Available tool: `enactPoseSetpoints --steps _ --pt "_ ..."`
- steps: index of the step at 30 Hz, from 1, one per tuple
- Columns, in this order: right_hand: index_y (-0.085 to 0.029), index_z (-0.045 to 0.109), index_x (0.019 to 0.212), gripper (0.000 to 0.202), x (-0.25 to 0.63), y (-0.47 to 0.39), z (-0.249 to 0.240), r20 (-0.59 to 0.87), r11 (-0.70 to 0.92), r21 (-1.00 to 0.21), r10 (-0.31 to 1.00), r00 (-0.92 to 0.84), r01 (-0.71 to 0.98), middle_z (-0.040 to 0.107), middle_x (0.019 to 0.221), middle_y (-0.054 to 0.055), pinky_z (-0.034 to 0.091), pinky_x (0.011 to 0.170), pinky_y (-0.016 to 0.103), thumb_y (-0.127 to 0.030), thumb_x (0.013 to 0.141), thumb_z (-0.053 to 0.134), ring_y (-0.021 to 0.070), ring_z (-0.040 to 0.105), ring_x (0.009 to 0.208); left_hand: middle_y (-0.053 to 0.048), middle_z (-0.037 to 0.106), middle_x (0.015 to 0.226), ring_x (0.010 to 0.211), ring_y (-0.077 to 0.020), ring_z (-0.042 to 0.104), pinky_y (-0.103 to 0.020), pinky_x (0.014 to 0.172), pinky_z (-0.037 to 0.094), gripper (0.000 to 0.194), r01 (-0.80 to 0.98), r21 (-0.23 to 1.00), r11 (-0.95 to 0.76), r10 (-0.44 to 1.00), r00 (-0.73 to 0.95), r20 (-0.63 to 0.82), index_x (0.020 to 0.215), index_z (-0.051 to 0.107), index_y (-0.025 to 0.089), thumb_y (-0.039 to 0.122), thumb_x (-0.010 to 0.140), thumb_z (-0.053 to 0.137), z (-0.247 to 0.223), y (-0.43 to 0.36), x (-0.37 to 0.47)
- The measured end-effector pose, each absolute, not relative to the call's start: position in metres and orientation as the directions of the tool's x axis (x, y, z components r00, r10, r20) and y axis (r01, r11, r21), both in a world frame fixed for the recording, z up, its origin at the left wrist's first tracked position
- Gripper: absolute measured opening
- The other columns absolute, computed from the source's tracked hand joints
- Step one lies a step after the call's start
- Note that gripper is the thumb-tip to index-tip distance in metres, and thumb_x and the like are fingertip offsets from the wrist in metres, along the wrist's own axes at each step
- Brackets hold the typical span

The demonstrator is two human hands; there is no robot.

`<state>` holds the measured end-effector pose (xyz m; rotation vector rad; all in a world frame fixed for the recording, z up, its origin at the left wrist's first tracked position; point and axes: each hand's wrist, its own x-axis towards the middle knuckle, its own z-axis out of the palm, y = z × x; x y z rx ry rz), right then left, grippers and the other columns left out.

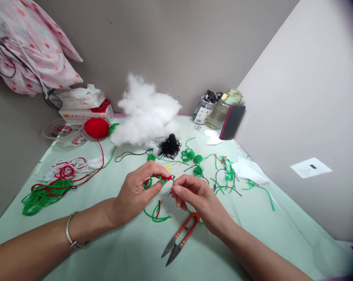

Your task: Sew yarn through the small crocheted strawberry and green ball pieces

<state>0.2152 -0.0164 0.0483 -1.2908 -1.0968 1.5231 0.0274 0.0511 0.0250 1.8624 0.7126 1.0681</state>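
My left hand (138, 191) is closed on a small red and green crocheted piece (166, 178), pinched between thumb and fingers. Beside it, my right hand (194, 193) pinches something thin and dark at the piece's right end, too small to make out. Orange-handled thread snips (182, 236) lie below my right hand, blades toward the front. Green and red yarn scraps (158, 216) rest just under my left hand. Past my fingers are small green crocheted balls (197, 159) and a black yarn tangle (170, 146).
White stuffing (147, 111) is piled at the back. At left are green yarn (47, 195), a red yarn ball (96, 128) and a box (88, 115). At right are yarn scraps (229, 171), a bottle (220, 113), a phone (232, 122) and white paper (250, 170).
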Motion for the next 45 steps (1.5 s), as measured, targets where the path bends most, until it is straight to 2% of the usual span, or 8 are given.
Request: enactPoseSetpoints --steps 6,12,21,27,30,35,39,45 --pt "-0.016 0.06 0.073 0.038 0.221 -0.015 0.049 -0.268 -0.274 -0.96 0.957 -0.113 -0.047 0.056 0.064 -0.002 0.036 0.053 0.023 -0.05 0.079 0.078 0.0081 0.044 0.054 -0.003 0.071 0.091 0.088 -0.0167 0.065 -0.029 0.082 0.051 0.014 0.017 0.909 -0.417 0.772 0.535 0.344 0.093 0.069 0.022 0.011 0.09 0.06 0.026 0.048 0.029" --pt "-0.016 0.071 0.078 0.033 0.243 -0.007 0.062 -0.113 -0.106 -0.95 0.994 -0.008 0.294 0.059 0.07 0.0 0.034 0.054 0.024 -0.047 0.09 0.066 0.0083 0.043 0.056 -0.002 0.067 0.092 0.084 -0.0146 0.061 -0.027 0.079 0.049 0.007 -0.035 0.996 -0.08 0.809 0.581 0.085 0.091 0.068 0.021 0.027 0.089 0.07 0.029 0.05 0.033" --pt "-0.016 0.069 0.074 0.018 0.235 -0.005 0.046 -0.334 -0.349 -0.934 0.929 -0.158 -0.078 0.049 0.058 -0.005 0.025 0.05 0.022 -0.032 0.077 0.078 0.0053 0.036 0.051 0.0 0.064 0.091 0.087 -0.014 0.06 -0.028 0.083 0.047 0.009 -0.027 0.99 0.136 0.678 0.732 -0.073 0.092 0.066 0.02 0.027 0.089 0.069 0.021 0.053 0.036" --pt "-0.016 0.063 0.073 0.018 0.242 0.007 0.043 -0.283 -0.232 -0.908 0.953 0.104 -0.35 0.058 0.066 -0.003 0.025 0.044 0.017 -0.025 0.072 0.078 0.0047 0.04 0.052 0.002 0.063 0.081 0.076 -0.0116 0.062 -0.026 0.075 0.048 0.014 -0.053 0.976 0.213 0.631 0.77 -0.096 0.092 0.062 0.018 0.029 0.088 0.071 0.022 0.054 0.035" --pt "-0.018 0.058 0.079 0.022 0.243 0.007 0.046 -0.258 -0.215 -0.876 0.965 0.043 -0.432 0.068 0.084 0.0 0.024 0.039 0.016 -0.029 0.078 0.077 0.0032 0.043 0.048 0.003 0.062 0.076 0.071 -0.011 0.062 -0.026 0.071 0.049 0.018 -0.061 0.962 0.268 0.622 0.773 -0.124 0.094 0.06 0.018 0.031 0.089 0.071 0.022 0.054 0.035" --pt "-0.02 0.052 0.081 0.021 0.244 0.006 0.049 -0.278 -0.321 -0.859 0.947 -0.163 -0.399 0.052 0.054 -0.008 0.021 0.036 0.017 -0.032 0.09 0.067 0.0022 0.028 0.034 0.004 0.063 0.069 0.065 -0.0107 0.063 -0.025 0.067 0.049 0.019 -0.057 0.933 0.355 0.564 0.809 -0.165 0.096 0.057 0.018 0.031 0.09 0.069 0.024 0.053 0.035" --pt "-0.017 0.053 0.078 0.028 0.264 0.019 0.044 -0.24 -0.204 -0.906 0.969 0.053 -0.371 0.038 0.052 -0.011 0.016 0.04 0.014 -0.031 0.082 0.077 0.0001 0.021 0.04 0.004 0.064 0.067 0.063 -0.0109 0.065 -0.024 0.064 0.047 0.018 -0.061 0.919 0.389 0.556 0.811 -0.181 0.095 0.056 0.018 0.03 0.09 0.07 0.024 0.054 0.034" --pt "-0.017 0.055 0.078 0.028 0.295 0.031 0.036 -0.066 -0.033 -0.993 0.952 0.3 -0.116 0.039 0.053 -0.009 0.016 0.043 0.017 -0.036 0.08 0.075 0.0022 0.024 0.044 0.004 0.063 0.069 0.064 -0.011 0.066 -0.026 0.066 0.049 0.016 -0.087 0.918 0.387 0.59 0.789 -0.174 0.096 0.058 0.018 0.027 0.089 0.069 0.024 0.057 0.031"
